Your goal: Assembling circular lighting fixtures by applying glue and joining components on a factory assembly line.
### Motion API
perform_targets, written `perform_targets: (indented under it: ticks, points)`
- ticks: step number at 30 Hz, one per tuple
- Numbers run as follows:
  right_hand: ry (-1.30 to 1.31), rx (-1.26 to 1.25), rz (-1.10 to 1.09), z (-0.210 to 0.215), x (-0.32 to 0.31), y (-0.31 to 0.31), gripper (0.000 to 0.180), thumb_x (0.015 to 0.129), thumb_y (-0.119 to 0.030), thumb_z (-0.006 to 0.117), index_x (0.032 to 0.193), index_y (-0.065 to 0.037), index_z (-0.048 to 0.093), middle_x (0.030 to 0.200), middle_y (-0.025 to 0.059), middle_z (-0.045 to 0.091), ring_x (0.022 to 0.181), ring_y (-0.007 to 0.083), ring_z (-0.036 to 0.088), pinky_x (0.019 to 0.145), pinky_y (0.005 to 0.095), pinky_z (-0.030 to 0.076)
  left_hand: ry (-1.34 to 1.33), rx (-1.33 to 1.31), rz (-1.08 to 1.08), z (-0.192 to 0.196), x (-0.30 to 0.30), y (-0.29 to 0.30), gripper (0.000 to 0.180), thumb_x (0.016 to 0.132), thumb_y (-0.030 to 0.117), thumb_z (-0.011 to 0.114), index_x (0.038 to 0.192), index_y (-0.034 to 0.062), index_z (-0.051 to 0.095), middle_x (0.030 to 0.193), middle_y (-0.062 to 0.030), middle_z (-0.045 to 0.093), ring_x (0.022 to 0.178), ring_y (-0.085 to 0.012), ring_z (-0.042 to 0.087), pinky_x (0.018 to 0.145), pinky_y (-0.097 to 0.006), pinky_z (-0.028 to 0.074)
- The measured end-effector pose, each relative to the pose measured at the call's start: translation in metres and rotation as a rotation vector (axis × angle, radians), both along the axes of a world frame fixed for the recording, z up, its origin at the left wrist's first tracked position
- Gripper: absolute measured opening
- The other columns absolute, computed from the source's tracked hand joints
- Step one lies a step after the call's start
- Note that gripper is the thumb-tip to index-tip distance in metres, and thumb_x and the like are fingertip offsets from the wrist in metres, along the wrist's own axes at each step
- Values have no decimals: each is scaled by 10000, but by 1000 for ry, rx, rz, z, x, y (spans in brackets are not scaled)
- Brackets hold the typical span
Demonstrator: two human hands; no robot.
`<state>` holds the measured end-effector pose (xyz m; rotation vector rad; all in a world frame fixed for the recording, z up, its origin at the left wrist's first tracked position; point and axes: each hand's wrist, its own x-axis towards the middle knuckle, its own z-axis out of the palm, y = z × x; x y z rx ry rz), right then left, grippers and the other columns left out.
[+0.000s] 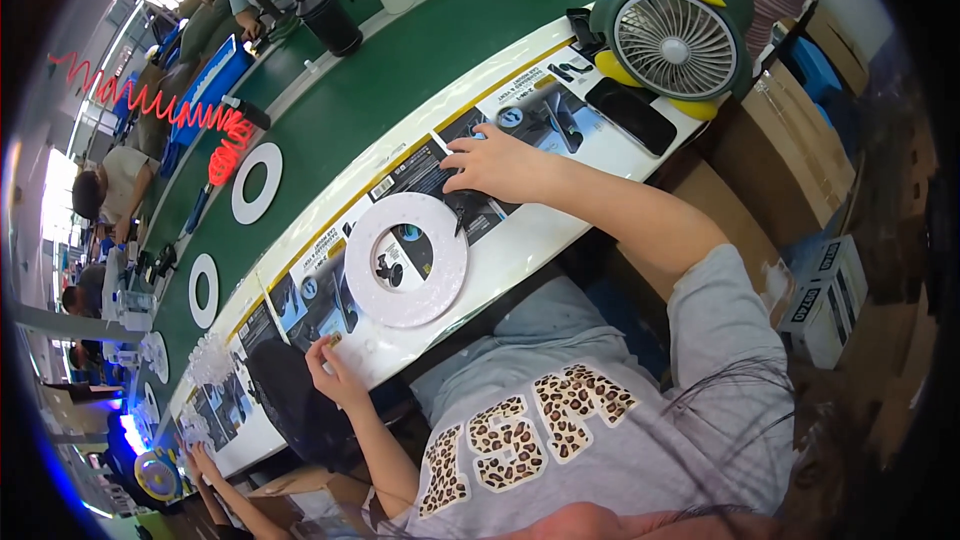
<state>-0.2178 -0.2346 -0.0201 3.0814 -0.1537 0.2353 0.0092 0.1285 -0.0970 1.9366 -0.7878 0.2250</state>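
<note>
A white flat ring (405,260) lies on the white bench edge (560,230), on top of printed packaging sheets (420,175). My right hand (490,165) rests palm down on one of these sheets just beyond the ring, fingers spread and gripping nothing. My left hand (332,370) is at the near edge of the bench, left of the ring. Its fingertips pinch a small yellowish piece (331,341), too small to make out.
A green conveyor belt (400,60) runs behind the bench and carries two more white rings (257,183). A penguin-shaped fan (680,30) and a black phone (630,115) sit at the right end, with cardboard boxes (790,140) beyond. A red coiled hose (180,110) hangs left. Other people work along the line.
</note>
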Motion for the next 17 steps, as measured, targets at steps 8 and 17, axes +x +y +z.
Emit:
perform_targets:
  ticks: [8, 17]
  points:
    - [49, 14, -4, -2, 1, -4, 299, 892, -113, 548, 1157, -230, 624, 1158, 15, 603, 1207, 207, 515, 1029, 520, 379, 4, 16, 0, 9, -7, -4, 179, 969, 83, 494, 1024, -35, 616, 956, -122, 664, 870, -206, 636, 811, -312, 482]
    - [65, 28, -34, -1, 1, -2, 308, 902, -109, 542, 1175, -230, 618, 1147, 16, 608, 1167, 199, 538, 1029, 528, 375, 19, 16, -19, 9, -6, -4, 179, 964, 77, 489, 1031, -30, 616, 959, -125, 665, 884, -214, 641, 828, -315, 483]
